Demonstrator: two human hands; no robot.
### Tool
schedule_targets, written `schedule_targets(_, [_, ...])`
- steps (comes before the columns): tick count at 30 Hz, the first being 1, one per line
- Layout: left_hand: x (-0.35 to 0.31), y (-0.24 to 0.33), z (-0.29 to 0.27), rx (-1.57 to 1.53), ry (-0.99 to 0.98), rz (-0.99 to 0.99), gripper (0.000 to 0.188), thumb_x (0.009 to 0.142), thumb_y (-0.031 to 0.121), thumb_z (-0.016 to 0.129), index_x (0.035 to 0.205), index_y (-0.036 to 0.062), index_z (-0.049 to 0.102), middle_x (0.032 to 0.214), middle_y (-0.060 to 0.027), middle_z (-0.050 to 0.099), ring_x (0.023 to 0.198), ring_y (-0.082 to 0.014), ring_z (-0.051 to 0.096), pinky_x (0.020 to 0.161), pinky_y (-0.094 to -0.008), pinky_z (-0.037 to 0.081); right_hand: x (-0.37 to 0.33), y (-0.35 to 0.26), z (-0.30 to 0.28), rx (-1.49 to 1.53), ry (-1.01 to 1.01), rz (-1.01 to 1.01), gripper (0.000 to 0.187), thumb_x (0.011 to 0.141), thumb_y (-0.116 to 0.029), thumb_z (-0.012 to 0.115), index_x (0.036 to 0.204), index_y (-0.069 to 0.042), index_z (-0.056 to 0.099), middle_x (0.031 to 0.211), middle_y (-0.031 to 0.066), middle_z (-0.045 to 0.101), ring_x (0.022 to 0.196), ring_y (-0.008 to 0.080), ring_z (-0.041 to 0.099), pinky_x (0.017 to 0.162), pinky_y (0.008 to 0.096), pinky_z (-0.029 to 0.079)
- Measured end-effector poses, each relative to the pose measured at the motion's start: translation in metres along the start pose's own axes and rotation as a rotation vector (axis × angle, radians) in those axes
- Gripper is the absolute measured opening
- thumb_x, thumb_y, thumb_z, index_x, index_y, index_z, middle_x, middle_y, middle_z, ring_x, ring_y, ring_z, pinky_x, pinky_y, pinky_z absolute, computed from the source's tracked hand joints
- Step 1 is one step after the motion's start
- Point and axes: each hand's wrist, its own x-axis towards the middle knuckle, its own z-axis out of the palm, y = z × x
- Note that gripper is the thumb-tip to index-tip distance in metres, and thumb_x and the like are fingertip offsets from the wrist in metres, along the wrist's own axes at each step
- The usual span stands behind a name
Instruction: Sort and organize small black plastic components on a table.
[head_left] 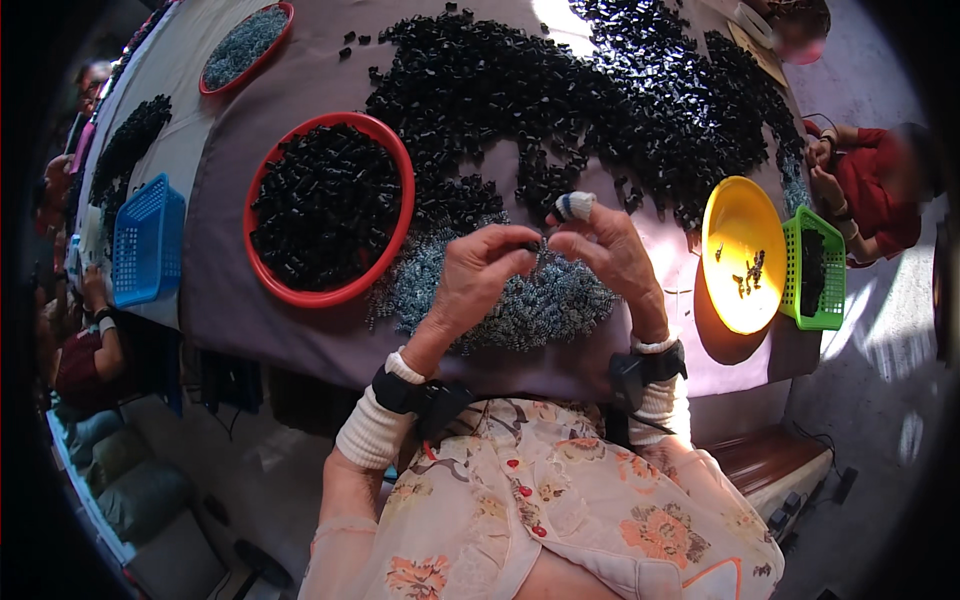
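Note:
Over a pile of small silvery metal springs (545, 310), my two hands meet fingertip to fingertip at the table's near side. My left hand (470, 275) pinches a small black plastic piece (528, 246) between thumb and fingers. Close beside it, my right hand (618, 255) has its thumb and fingers drawn together, with a white wrap with a blue stripe (575, 206) on one finger. What the right fingertips hold is too small to make out. Just beyond the hands spreads a large heap of small black plastic pieces (480, 90).
A red basin (408, 190) full of black pieces stands left, near a blue basket (148, 240). Another red basin (282, 38) holds springs. At right are a yellow plate (725, 290) with a few black pieces and a green basket (828, 280). Other people sit around the table (260, 340).

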Motion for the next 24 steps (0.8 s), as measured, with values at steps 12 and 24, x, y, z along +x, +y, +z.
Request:
schedule_targets(12, [0.002, 0.001, -0.036, -0.190, 0.222, -0.066, 0.020, 0.087, 0.007, 0.061, 0.106, -0.0003, 0.062, 0.093, -0.0085, 0.066, 0.079, -0.0140, 0.064, 0.073, -0.0278, 0.054, 0.037, 0.023, 0.033, -0.862, 0.070, -0.301, 0.008, 0.078, -0.010, 0.058, 0.085, -0.007, 0.061, 0.078, 0.0114, 0.061, 0.071, 0.0311, 0.063, 0.059, 0.0403, 0.049])
schedule_targets(24, [0.002, -0.007, -0.039, -0.194, 0.201, -0.112, 0.020, 0.088, 0.007, 0.060, 0.107, -0.0003, 0.061, 0.093, -0.0089, 0.066, 0.080, -0.0148, 0.064, 0.073, -0.0281, 0.055, 0.054, 0.025, 0.050, -1.108, -0.060, -0.369, 0.005, 0.077, -0.010, 0.056, 0.079, -0.009, 0.060, 0.074, 0.0094, 0.063, 0.062, 0.0295, 0.063, 0.052, 0.0401, 0.050])
